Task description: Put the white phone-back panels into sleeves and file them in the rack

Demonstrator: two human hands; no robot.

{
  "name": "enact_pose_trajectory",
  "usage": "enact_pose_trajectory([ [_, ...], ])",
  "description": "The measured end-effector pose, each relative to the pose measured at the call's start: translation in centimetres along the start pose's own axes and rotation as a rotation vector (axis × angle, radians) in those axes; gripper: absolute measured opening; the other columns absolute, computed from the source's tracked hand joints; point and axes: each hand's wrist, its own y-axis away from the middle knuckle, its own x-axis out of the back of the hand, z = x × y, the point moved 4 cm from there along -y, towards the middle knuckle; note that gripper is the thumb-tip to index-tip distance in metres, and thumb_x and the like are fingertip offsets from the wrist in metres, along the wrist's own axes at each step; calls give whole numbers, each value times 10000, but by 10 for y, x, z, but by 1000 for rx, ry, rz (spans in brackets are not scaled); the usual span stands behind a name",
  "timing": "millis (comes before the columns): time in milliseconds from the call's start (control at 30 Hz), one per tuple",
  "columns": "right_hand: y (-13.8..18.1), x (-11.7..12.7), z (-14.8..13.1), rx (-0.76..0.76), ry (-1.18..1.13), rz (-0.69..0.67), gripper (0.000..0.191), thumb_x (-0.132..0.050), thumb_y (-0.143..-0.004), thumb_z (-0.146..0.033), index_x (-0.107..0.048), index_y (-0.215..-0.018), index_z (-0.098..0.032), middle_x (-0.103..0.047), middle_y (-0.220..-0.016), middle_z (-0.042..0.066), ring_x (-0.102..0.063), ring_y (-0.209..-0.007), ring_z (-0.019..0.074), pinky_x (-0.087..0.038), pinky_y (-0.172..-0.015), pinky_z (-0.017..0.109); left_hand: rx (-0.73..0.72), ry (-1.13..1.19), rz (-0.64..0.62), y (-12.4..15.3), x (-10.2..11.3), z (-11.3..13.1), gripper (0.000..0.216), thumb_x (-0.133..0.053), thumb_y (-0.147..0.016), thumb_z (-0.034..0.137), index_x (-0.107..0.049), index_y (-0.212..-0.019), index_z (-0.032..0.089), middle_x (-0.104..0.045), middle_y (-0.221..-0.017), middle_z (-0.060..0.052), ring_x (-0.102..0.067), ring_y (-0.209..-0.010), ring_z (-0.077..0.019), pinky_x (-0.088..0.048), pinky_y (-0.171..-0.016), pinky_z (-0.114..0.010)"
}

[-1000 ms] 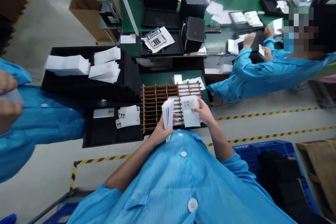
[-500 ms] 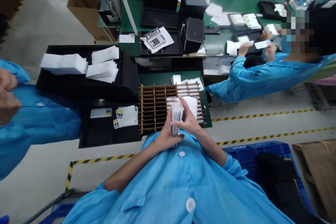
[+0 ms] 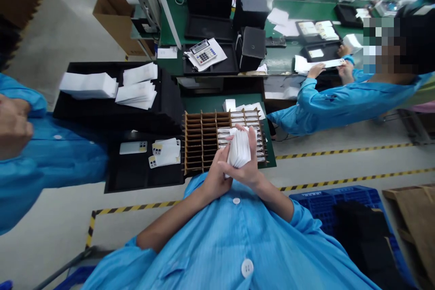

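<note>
Both my hands hold one stack of thin white bagged pieces [image 3: 239,148] upright in front of my chest. My left hand [image 3: 215,176] supports the stack from below and the left. My right hand [image 3: 247,166] wraps over its right side, fingers closed round it. Just beyond the stack stands a brown cardboard divider box [image 3: 200,140]; its right-hand slots hold white pieces and its left-hand slots look empty.
A black tray [image 3: 136,172] to the left holds white phone-back pieces [image 3: 166,152]. White stacks [image 3: 89,85] lie on a larger black tray behind it. A calculator [image 3: 203,51] sits on the green bench. Co-workers in blue coats work at left and right. A blue crate [image 3: 343,199] stands at lower right.
My right hand brought its single white piece back onto the stack in my left hand. Both hands now grip the stack together, slightly higher and further right.
</note>
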Motion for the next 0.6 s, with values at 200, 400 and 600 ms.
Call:
enact_pose_trajectory([
  [200,0,-1,-3,-73,40,7,1525,-1022,-621,-460,61,-1694,-449,-183,-1778,86,-338,-1555,477,-454,-1202,677,16,-25,49,-5,11,-6,655,-587,-996,341,-445,-1631,262,-512,-1599,-147,-477,-1484,-370,-361,-1270,-612],
  [400,1,27,-24,40,96,-189,1400,-1007,-641,-551,-118,-1717,-443,-351,-1713,83,-446,-1493,453,-485,-1180,627,68,95,-133,-10,35,-2,461,-662,-979,440,-693,-1403,264,-730,-1335,-110,-683,-1228,-347,-557,-1086,-535],
  [600,-21,65,-41,100,350,-375,748,-892,-835,-417,-606,-1519,-314,-746,-1237,82,-707,-1107,317,-569,-1036,487,207,106,-557,-11,55,8,263,-595,-913,211,-817,-1053,234,-779,-908,-33,-735,-856,-259,-617,-841,-410],
])
